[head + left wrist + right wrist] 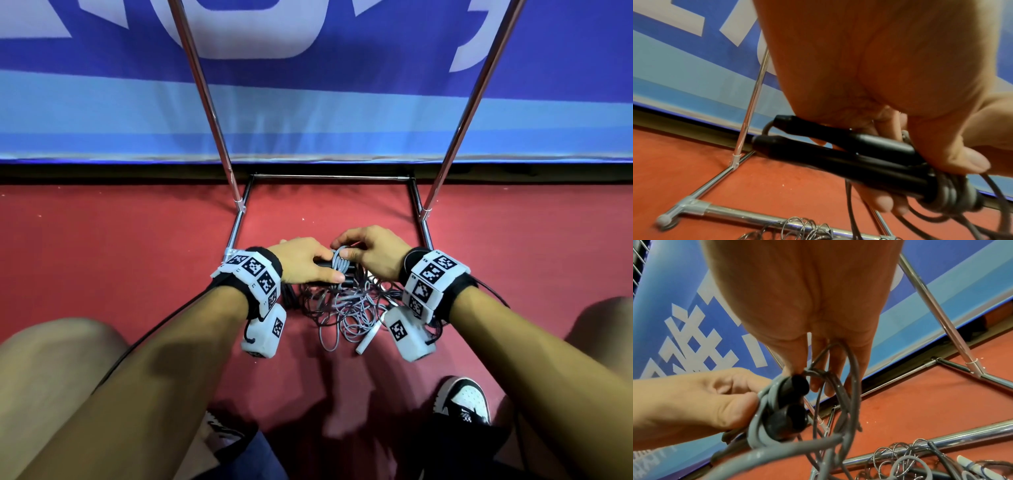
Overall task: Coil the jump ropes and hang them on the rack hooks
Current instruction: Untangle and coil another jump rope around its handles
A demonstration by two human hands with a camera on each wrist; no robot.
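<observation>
**Jump rope half-wound at the rack's foot**

Jump rope with a soft grey cord sits at centre of the head view, several turns wrapped round its two black handles. My left hand grips the handles; my right hand pinches the cord. More loose ropes lie tangled on the red floor just below.

Left wrist view: fingers curl round both stiff handles, right of centre.

Right wrist view: the cord loops limply at centre. I judge it light, floppy and springy, so hold it on the wraps. The chrome rack frame crosses upper right.
</observation>
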